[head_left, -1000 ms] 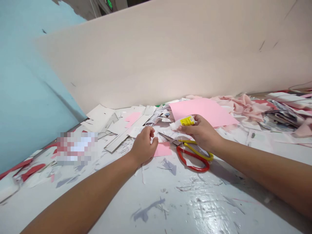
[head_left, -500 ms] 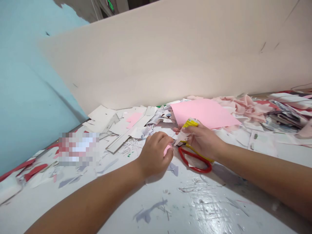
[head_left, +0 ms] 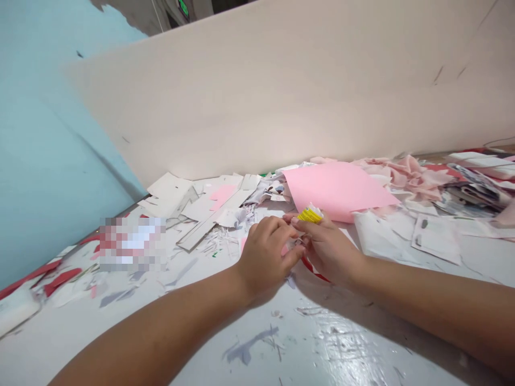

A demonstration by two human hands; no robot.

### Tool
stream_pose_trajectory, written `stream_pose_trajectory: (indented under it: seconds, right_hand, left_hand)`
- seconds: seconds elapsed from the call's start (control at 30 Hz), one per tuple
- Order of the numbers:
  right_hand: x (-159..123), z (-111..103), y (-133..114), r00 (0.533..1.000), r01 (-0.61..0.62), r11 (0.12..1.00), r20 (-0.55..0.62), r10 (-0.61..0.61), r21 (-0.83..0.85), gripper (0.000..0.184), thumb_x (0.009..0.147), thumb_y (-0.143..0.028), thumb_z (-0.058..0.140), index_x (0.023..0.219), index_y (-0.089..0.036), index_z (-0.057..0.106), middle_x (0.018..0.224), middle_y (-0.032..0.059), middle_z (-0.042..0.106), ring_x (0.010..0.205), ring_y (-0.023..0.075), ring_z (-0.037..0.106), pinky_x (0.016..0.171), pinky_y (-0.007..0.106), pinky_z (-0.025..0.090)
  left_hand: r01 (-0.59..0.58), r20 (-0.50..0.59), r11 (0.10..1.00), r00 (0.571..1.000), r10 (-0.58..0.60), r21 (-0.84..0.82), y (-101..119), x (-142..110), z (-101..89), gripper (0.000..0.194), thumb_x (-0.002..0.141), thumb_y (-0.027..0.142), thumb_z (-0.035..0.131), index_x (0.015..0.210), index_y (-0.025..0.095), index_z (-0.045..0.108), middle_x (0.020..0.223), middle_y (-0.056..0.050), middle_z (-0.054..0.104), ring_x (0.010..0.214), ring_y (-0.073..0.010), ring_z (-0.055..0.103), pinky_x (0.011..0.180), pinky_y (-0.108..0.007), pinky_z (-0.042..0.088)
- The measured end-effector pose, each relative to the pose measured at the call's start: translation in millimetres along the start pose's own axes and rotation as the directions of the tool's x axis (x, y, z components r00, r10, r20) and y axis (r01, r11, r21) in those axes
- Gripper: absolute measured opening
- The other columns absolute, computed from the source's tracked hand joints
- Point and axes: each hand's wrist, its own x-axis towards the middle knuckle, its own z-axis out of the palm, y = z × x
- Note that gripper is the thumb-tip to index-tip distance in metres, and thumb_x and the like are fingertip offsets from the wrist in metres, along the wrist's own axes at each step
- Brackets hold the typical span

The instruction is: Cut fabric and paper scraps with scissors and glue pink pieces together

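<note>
My left hand (head_left: pixel 270 256) is closed around a small pink piece of paper (head_left: pixel 286 247), most of it hidden by the fingers. My right hand (head_left: pixel 328 249) meets it fingertip to fingertip, holding a small tube with a yellow label (head_left: pixel 310 214) that pokes out above the thumb. Below the right palm a red looped handle (head_left: pixel 316 272), apparently of scissors, shows in part on the table. Just behind the hands lies a large pink sheet (head_left: pixel 338 187).
White card strips (head_left: pixel 211 222) and paper scraps litter the table (head_left: pixel 257 354) behind and left. Crumpled peach fabric (head_left: pixel 414 179) and stacked papers (head_left: pixel 477 187) lie at the back right. Red scraps (head_left: pixel 62 281) are at the left. A pale panel (head_left: pixel 281 96) stands behind.
My right hand has moved down and left against my left hand, bringing the yellow-labelled tube lower. It now covers most of the red and yellow handles.
</note>
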Motion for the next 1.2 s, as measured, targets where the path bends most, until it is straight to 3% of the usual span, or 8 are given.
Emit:
stream_pose_trajectory:
  seconds: [0.2,0.27,0.37,0.53,0.87,1.0,1.1,1.2]
  right_hand:
    - [-5,8,-2,0.996,-0.072,0.995,-0.052,0.076,0.070,0.027,0.063,-0.024,0.068,0.079,-0.022,0.045,0.061,-0.0058,0.051,0.050,0.0099,0.048,0.044,0.022,0.038]
    - [0,4,-5,0.993,-0.061,0.997,-0.101,0.066,0.055,0.028,0.064,-0.025,0.067,0.080,-0.023,0.045,0.063,-0.0054,0.053,0.051,0.0108,0.049,0.045,0.023,0.039]
    - [12,-4,-9,0.992,0.045,0.999,-0.115,-0.044,0.010,0.028,0.063,-0.024,0.068,0.082,-0.024,0.047,0.074,-0.0033,0.059,0.060,0.0132,0.053,0.051,0.026,0.042]
    - [27,-12,-14,0.990,0.111,0.990,-0.077,-0.118,-0.089,0.025,0.061,-0.020,0.067,0.083,-0.020,0.056,0.081,-0.0011,0.062,0.070,0.0120,0.053,0.058,0.024,0.040]
    - [40,5,-38,0.995,0.099,0.993,0.013,-0.099,-0.069,0.017,0.053,-0.007,0.052,0.065,-0.019,0.052,0.071,-0.0001,0.057,0.066,0.0132,0.054,0.058,0.025,0.042]
    - [44,30,-41,0.993,0.066,0.998,0.096,-0.065,-0.008,0.008,0.060,-0.017,0.058,0.063,-0.018,0.051,0.063,-0.0019,0.051,0.058,0.0111,0.050,0.057,0.025,0.042]
    - [54,54,-38,0.976,0.045,0.999,0.215,-0.045,0.004,0.019,0.064,-0.033,0.064,0.067,-0.019,0.052,0.060,-0.0035,0.048,0.053,0.0106,0.048,0.057,0.028,0.042]
    - [67,74,-25,0.956,-0.001,0.995,0.292,0.029,-0.096,0.017,0.062,-0.028,0.065,0.063,-0.018,0.052,0.057,-0.0017,0.052,0.053,0.0128,0.051,0.054,0.029,0.042]
  left_hand:
    - [-0.176,0.081,0.984,0.981,0.174,0.017,3,-2,1.6,0.017,0.084,0.021,0.041,0.075,0.016,0.056,0.078,-0.004,0.056,0.075,-0.0154,0.049,0.069,-0.031,0.039]
    - [-0.345,0.161,0.938,0.925,0.343,-0.016,7,-4,1.9,0.019,0.083,0.020,0.040,0.074,0.015,0.056,0.075,-0.005,0.056,0.071,-0.0148,0.048,0.064,-0.029,0.038]
    - [-0.536,0.322,0.840,0.784,0.531,-0.083,17,-9,1.6,0.019,0.081,0.023,0.042,0.070,0.015,0.055,0.069,-0.004,0.055,0.064,-0.0136,0.047,0.057,-0.027,0.036]
    - [-0.533,0.527,0.844,0.699,0.483,-0.065,31,-15,-2.6,0.017,0.083,0.031,0.044,0.082,0.018,0.055,0.080,-0.003,0.057,0.069,-0.0150,0.049,0.058,-0.029,0.036]
    - [-0.516,0.528,0.850,0.697,0.485,-0.101,26,-19,5.2,0.028,0.083,0.037,0.038,0.088,0.017,0.058,0.094,-0.006,0.058,0.083,-0.0183,0.051,0.068,-0.031,0.038]
    - [-0.506,0.502,0.858,0.721,0.478,-0.090,25,-22,8.1,0.028,0.083,0.037,0.038,0.087,0.017,0.058,0.095,-0.006,0.059,0.083,-0.0190,0.051,0.068,-0.032,0.038]
    - [-0.488,0.509,0.870,0.733,0.450,-0.067,25,-23,7.8,0.027,0.081,0.037,0.040,0.088,0.018,0.058,0.097,-0.004,0.060,0.085,-0.0197,0.052,0.070,-0.033,0.038]
    - [-0.496,0.523,0.866,0.722,0.452,-0.065,25,-22,6.8,0.028,0.082,0.037,0.039,0.089,0.018,0.058,0.097,-0.003,0.060,0.087,-0.0197,0.052,0.072,-0.033,0.039]
